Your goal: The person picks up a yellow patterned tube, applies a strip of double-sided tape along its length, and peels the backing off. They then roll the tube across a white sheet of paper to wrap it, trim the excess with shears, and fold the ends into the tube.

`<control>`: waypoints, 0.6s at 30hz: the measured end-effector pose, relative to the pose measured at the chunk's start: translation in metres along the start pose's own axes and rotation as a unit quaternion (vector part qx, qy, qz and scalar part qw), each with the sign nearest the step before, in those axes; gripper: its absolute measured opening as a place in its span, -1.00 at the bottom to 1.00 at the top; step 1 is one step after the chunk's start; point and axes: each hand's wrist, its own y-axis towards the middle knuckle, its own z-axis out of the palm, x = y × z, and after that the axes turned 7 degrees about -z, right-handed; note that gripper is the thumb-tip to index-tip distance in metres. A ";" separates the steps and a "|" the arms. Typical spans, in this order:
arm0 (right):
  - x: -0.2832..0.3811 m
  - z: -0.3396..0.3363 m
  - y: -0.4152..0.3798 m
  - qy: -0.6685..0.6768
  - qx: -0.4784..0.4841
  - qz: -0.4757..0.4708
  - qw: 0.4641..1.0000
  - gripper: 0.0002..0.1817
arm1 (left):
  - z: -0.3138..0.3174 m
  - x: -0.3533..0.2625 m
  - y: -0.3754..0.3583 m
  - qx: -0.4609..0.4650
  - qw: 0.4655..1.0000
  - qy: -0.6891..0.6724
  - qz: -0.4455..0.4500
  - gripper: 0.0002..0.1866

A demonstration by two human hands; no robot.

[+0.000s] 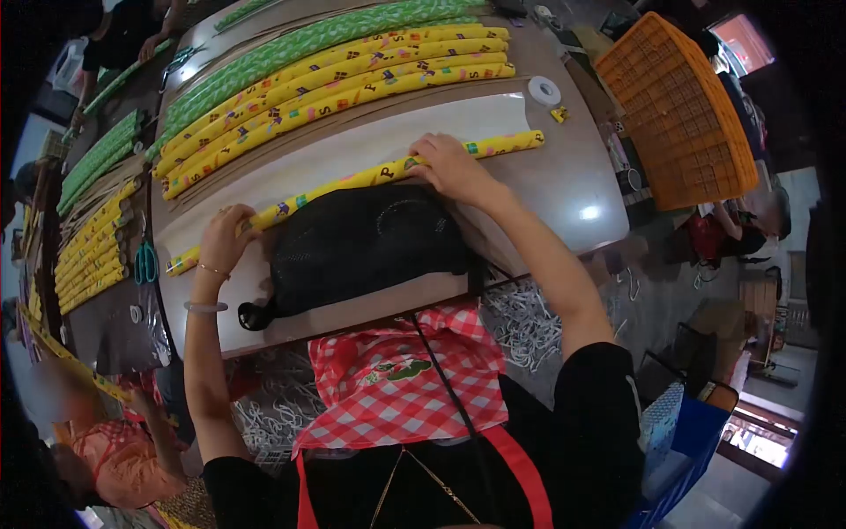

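A yellow roll of wrapping paper [352, 182] with printed letters and coloured shapes lies slantwise across the table in front of me. My left hand [229, 236] is closed over it near its left end, the fingertips on its far side. Right of its middle, my right hand [445, 166] grips the same roll, fingers bent over the top. A black cloth bundle [370, 247] lies between my arms, just on the near side of the roll. Beyond the roll a pale sheet [476, 115] is spread on the table.
Several yellow rolls [335, 101] and green patterned rolls [317, 55] lie at the back. A tape roll [544, 91] sits at the right. Teal scissors [145, 263] lie left, an orange basket [683, 115] stands right, and co-workers are at the left. Paper strips [524, 322] litter below.
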 end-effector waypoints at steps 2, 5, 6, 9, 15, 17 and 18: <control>0.000 0.001 -0.001 -0.019 0.005 0.004 1.000 -0.74 | 0.000 0.003 0.000 -0.002 1.000 0.000 0.000 -0.69; -0.002 0.007 -0.006 -0.047 -0.001 0.013 0.999 -0.71 | -0.002 0.003 0.001 0.020 1.000 0.010 -0.018 -0.69; -0.001 0.005 -0.006 -0.062 -0.012 0.018 0.998 -0.68 | -0.003 0.003 0.000 0.022 1.000 0.013 -0.014 -0.69; 0.003 -0.005 -0.013 -0.105 -0.017 0.033 0.994 -0.61 | -0.006 -0.004 0.000 0.039 0.998 0.039 -0.035 -0.70; -0.007 -0.046 -0.047 -0.104 -0.081 0.148 0.980 -0.54 | -0.012 -0.010 0.004 0.040 0.999 -0.001 -0.008 -0.74; -0.023 -0.041 -0.060 -0.135 -0.104 0.150 0.974 -0.54 | -0.017 -0.012 0.008 0.050 0.997 0.045 0.021 -0.73; -0.028 -0.037 -0.066 -0.143 -0.094 0.146 0.974 -0.57 | -0.013 0.003 0.008 0.047 0.998 0.048 0.014 -0.70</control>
